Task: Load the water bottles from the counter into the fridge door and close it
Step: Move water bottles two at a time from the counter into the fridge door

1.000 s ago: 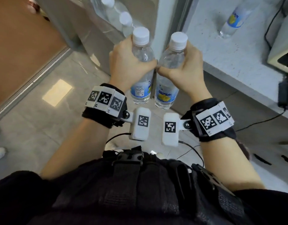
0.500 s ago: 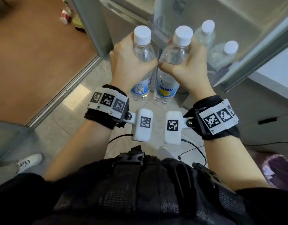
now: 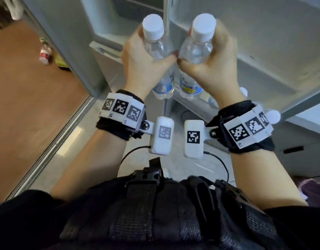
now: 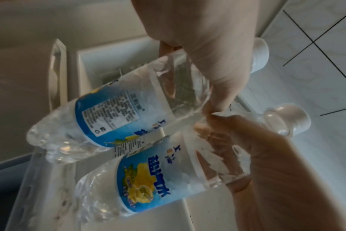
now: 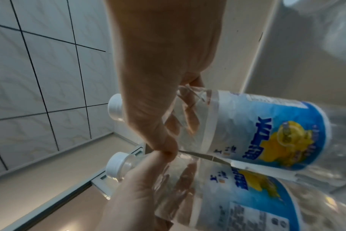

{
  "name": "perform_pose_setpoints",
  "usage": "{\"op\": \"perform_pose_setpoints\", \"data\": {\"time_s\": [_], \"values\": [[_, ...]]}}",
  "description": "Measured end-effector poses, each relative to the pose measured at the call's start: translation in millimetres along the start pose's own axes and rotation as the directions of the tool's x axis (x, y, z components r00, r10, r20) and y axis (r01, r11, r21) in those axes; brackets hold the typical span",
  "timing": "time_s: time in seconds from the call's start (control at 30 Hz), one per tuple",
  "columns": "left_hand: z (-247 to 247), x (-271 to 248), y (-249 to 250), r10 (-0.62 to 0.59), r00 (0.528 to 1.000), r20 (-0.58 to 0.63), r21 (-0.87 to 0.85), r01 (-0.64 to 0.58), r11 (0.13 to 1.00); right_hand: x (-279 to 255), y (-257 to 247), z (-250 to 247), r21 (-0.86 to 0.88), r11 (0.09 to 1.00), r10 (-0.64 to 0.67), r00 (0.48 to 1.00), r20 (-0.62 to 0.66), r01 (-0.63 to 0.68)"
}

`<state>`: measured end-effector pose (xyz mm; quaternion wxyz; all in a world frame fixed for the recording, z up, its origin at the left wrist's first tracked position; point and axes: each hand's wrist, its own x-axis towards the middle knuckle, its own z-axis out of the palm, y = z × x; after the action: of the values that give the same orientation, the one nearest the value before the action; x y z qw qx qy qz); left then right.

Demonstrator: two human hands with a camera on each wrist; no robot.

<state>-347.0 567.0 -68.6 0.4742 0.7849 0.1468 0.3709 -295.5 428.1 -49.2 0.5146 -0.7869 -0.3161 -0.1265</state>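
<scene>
Two clear water bottles with white caps and blue-yellow labels are held upright side by side in front of the open fridge. My left hand [image 3: 143,58] grips the left bottle [image 3: 156,46] round its shoulder, and my right hand [image 3: 211,62] grips the right bottle [image 3: 197,49] the same way. The thumbs touch between the bottles. In the wrist views the left bottle [image 4: 118,112] and the right bottle [image 5: 267,132] lie close together, labels almost touching. The open fridge door [image 3: 263,51] stands just behind my right hand. Two bottle caps [image 3: 273,116] show in its lower shelf.
The fridge body [image 3: 105,33] with a white inner bin fills the top centre. Pale floor tiles [image 3: 47,159] lie below, with brown flooring [image 3: 20,87] to the left and a small red-and-white container [image 3: 45,55] on it. A counter edge [image 3: 314,114] shows at the right.
The view has swung from the counter to the open fridge door. Both hands have carried their bottles toward the door, keeping the same grips.
</scene>
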Motion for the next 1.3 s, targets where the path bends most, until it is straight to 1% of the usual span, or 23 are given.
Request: {"op": "perform_pose_setpoints", "data": {"time_s": [0.1, 0.2, 0.27, 0.37, 0.47, 0.6, 0.67, 0.77, 0.83, 1.0, 1.13, 1.2, 1.3], "values": [[14.5, 26.3, -4.6, 0.029, 0.998, 0.048, -0.060, -0.026, 0.998, 15.1, 9.9, 4.3, -0.059, 0.998, 0.017, 0.998, -0.055, -0.021], [31.3, 44.1, -13.8, 0.037, 0.994, 0.100, -0.131, -0.024, 0.991, 20.4, 24.4, 10.4, -0.158, 0.986, 0.040, 0.992, -0.117, -0.059], [42.9, 54.2, -21.5, 0.025, 0.983, 0.184, -0.194, 0.011, 0.981, 23.5, 30.8, 15.4, -0.213, 0.970, 0.085, 0.985, -0.152, -0.116], [56.5, 60.4, -36.3, -0.002, 0.955, 0.295, -0.213, 0.068, 0.975, 21.5, 42.0, 20.7, -0.279, 0.936, 0.158, 0.966, -0.207, -0.213], [68.1, 58.8, -56.8, 0.003, 0.917, 0.400, -0.230, 0.097, 0.968, 13.3, 54.7, 27.4, -0.260, 0.924, 0.200, 0.935, -0.292, -0.279], [78.0, 53.0, -80.3, 0.035, 0.880, 0.473, -0.297, 0.122, 0.947, 0.8, 67.8, 40.1, -0.244, 0.914, 0.229, 0.908, -0.350, -0.324], [79.3, 51.3, -88.7, 0.066, 0.870, 0.489, -0.318, 0.107, 0.942, -4.9, 73.9, 46.5, -0.248, 0.903, 0.245, 0.894, -0.376, -0.352], [78.5, 49.2, -96.6, 0.160, 0.853, 0.496, -0.351, 0.029, 0.936, -8.9, 80.1, 55.3, -0.260, 0.889, 0.264, 0.885, -0.383, -0.377], [78.4, 48.2, -100.9, 0.198, 0.834, 0.515, -0.377, 0.013, 0.926, -10.7, 83.0, 59.8, -0.272, 0.871, 0.296, 0.878, -0.377, -0.410], [76.1, 43.7, -108.1, 0.219, 0.778, 0.589, -0.336, -0.011, 0.942, -27.5, 90.3, 69.5, -0.316, 0.818, 0.368, 0.860, -0.355, -0.481], [72.2, 41.9, -107.4, 0.240, 0.744, 0.624, -0.289, -0.066, 0.955, -33.2, 89.6, 72.2, -0.313, 0.810, 0.367, 0.845, -0.388, -0.495], [69.8, 39.3, -108.0, 0.257, 0.713, 0.652, -0.276, -0.092, 0.957, -36.1, 89.5, 70.6, -0.306, 0.804, 0.383, 0.839, -0.387, -0.509], [65.4, 30.8, -110.5, 0.243, 0.665, 0.707, -0.240, -0.098, 0.966, -43.4, 87.7, 67.0, -0.269, 0.803, 0.428, 0.829, -0.358, -0.531]]}}
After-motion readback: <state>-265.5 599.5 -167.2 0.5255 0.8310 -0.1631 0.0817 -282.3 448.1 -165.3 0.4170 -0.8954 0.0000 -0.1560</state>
